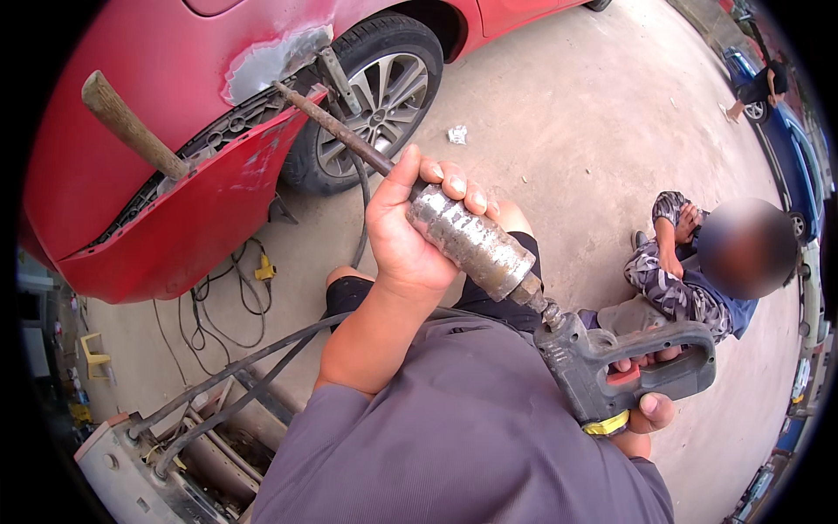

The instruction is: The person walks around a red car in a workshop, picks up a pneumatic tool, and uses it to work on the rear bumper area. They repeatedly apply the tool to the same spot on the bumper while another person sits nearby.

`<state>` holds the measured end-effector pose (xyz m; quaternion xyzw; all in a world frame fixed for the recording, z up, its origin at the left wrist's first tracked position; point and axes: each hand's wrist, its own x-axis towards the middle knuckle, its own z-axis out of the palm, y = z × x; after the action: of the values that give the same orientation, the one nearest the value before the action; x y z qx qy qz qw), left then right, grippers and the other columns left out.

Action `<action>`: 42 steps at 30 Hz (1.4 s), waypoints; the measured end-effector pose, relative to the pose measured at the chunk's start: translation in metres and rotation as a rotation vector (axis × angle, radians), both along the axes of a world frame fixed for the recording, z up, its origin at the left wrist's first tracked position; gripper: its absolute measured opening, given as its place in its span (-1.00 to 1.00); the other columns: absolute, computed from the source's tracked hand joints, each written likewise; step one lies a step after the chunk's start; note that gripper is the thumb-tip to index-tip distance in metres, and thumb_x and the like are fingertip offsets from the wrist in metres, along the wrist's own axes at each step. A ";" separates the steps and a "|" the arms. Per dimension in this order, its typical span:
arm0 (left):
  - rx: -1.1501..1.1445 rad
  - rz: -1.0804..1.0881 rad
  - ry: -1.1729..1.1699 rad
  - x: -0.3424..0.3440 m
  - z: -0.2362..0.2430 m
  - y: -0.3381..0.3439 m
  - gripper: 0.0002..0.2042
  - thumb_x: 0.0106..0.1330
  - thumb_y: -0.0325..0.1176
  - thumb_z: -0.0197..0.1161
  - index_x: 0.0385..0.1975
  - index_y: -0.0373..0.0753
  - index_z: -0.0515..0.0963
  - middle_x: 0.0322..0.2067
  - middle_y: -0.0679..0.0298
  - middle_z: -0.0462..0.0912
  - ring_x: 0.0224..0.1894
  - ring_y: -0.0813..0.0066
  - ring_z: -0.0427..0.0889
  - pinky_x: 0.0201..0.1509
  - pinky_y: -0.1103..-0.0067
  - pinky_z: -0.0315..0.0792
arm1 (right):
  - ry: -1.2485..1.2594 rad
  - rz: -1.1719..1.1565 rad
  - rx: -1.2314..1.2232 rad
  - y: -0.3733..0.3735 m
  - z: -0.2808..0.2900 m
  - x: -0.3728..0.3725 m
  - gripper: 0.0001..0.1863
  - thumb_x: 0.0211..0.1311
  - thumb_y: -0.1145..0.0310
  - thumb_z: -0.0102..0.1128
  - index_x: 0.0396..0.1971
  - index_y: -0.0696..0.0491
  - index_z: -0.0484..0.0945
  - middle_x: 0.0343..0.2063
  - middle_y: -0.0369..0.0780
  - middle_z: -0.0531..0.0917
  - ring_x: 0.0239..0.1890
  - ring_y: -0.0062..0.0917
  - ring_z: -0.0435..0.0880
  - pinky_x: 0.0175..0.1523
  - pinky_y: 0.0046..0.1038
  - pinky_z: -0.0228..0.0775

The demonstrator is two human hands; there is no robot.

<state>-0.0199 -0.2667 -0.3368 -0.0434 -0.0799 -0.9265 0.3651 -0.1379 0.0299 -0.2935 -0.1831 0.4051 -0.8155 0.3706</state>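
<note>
A slide-hammer dent puller (480, 249) runs diagonally across my front. My left hand (410, 231) is closed around the upper end of its worn metal sliding weight. My right hand (650, 415) grips the black looped handle, with fingers by the red trigger, partly hidden by the handle. The rod's tip reaches a bare-metal patch (278, 63) on the red car (157, 61), above the pulled-away bumper (196, 214); whether it touches I cannot tell. A wooden handle (131, 122) sticks up from the gap between bumper and body. A metal bar (340, 80) stands beside the patch.
The car's wheel (375, 105) is just beyond the rod. Thick black cables (253, 358) lead to a grey machine (122, 472) at lower left. Thinner cables with a yellow plug (264, 267) lie on the ground. A person (698, 271) sits at right; blue car (790, 157) behind.
</note>
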 end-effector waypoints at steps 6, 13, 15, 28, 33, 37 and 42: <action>0.013 -0.006 -0.026 -0.006 0.004 -0.001 -0.66 0.53 -0.11 -0.05 -0.42 -0.13 0.54 -0.46 0.26 0.58 -0.39 0.26 0.56 -0.13 0.24 0.45 | 0.159 -0.077 0.136 0.004 0.014 0.016 -0.13 -0.20 0.33 0.43 0.29 -0.07 0.38 0.03 -0.26 0.49 -0.08 -0.46 0.44 0.15 -0.33 0.33; 0.082 -0.018 -0.045 -0.006 -0.002 0.002 -0.64 0.52 -0.08 -0.05 -0.42 -0.12 0.56 -0.46 0.26 0.57 -0.39 0.20 0.57 -0.12 0.19 0.43 | 0.292 -0.139 0.158 0.023 0.008 0.019 -0.13 -0.19 0.41 0.50 0.28 -0.10 0.39 0.18 -0.18 0.43 -0.03 -0.38 0.49 0.13 -0.23 0.41; 0.060 -0.031 -0.001 -0.005 -0.001 0.001 -0.63 0.53 -0.08 -0.08 -0.40 -0.11 0.57 -0.46 0.26 0.58 -0.37 0.18 0.59 -0.11 0.17 0.43 | 0.241 -0.184 0.138 0.029 0.001 0.021 -0.09 -0.19 0.38 0.49 0.32 -0.10 0.35 0.29 -0.18 0.36 -0.02 -0.39 0.48 0.14 -0.29 0.38; 0.057 -0.028 0.050 0.001 0.004 0.000 -0.64 0.53 -0.10 -0.09 -0.42 -0.12 0.55 -0.47 0.25 0.57 -0.35 0.19 0.60 -0.12 0.19 0.44 | 0.150 -0.134 0.045 0.011 0.005 0.026 -0.13 -0.22 0.32 0.47 0.27 -0.06 0.40 -0.02 -0.31 0.43 -0.11 -0.49 0.40 0.16 -0.40 0.28; 0.052 -0.022 0.040 0.002 -0.001 0.000 -0.65 0.52 -0.09 -0.06 -0.44 -0.12 0.54 -0.47 0.25 0.57 -0.34 0.19 0.59 -0.13 0.19 0.44 | 0.177 -0.136 0.004 0.017 -0.004 0.025 -0.15 -0.23 0.31 0.40 0.27 -0.07 0.41 0.00 -0.31 0.43 -0.11 -0.50 0.36 0.19 -0.43 0.24; 0.091 -0.008 -0.003 0.001 0.004 0.002 -0.69 0.44 -0.10 0.08 -0.50 -0.13 0.48 -0.50 0.23 0.56 -0.38 0.18 0.61 -0.20 0.20 0.49 | 0.138 -0.136 0.017 0.014 0.000 0.030 -0.14 -0.23 0.32 0.38 0.27 -0.04 0.39 -0.05 -0.30 0.43 -0.12 -0.49 0.36 0.19 -0.43 0.24; 0.116 -0.030 0.003 0.005 0.005 0.001 -0.69 0.45 -0.10 0.07 -0.50 -0.13 0.48 -0.50 0.23 0.56 -0.38 0.18 0.61 -0.20 0.20 0.49 | 0.160 -0.045 -0.077 0.020 -0.006 0.025 -0.12 -0.18 0.30 0.41 0.31 -0.06 0.33 0.09 -0.27 0.44 0.05 -0.40 0.45 0.28 -0.26 0.27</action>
<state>-0.0151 -0.2658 -0.3316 -0.0244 -0.0248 -0.9349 0.3533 -0.1124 0.0499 -0.2997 -0.2526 0.4056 -0.8214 0.3113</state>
